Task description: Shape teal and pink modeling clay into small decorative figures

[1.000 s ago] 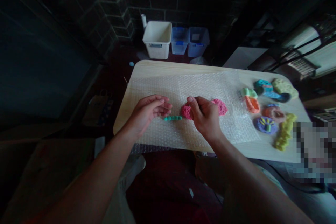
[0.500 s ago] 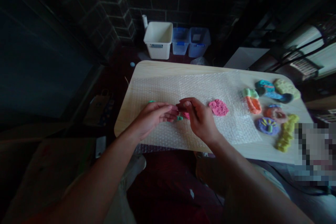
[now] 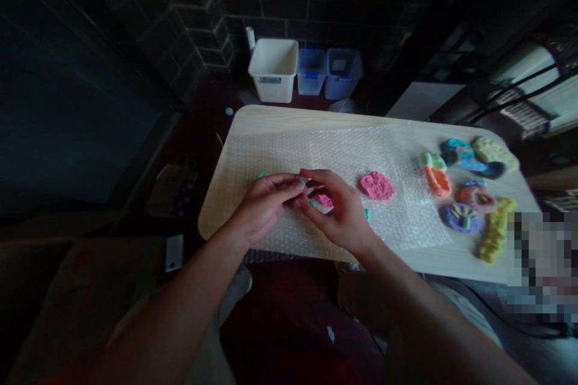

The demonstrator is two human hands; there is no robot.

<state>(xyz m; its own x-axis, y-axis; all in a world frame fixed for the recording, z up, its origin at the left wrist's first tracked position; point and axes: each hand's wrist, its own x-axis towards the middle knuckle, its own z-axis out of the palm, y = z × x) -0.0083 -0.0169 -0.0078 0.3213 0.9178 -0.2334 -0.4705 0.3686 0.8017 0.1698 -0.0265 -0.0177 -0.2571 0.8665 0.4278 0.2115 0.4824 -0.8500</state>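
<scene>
My left hand [image 3: 270,207] and my right hand [image 3: 336,207] meet at their fingertips above the bubble wrap [image 3: 284,147]. Thumbs and fingers of both are pressed together, and a hint of green shows between them, too small to make out. Behind my right hand lies a pink clay lump [image 3: 324,197], partly hidden by the fingers. A second bumpy pink clay piece [image 3: 377,185] rests in full view to the right. Bits of green clay [image 3: 261,176] peek out past my left hand, and another green bit [image 3: 366,214] shows beside my right wrist.
On the table's [image 3: 253,117] right side sit several coloured clay pieces, among them a purple disc [image 3: 463,218], an orange-and-green piece [image 3: 437,180] and a yellow strip [image 3: 495,231]. Beyond the far edge stand a white bin [image 3: 274,87] and two blue clear bins [image 3: 344,87].
My left hand has shifted right and my right hand slightly left, so their fingertips now meet. The green strip seen earlier is mostly covered by the hands. The pink pieces stay put.
</scene>
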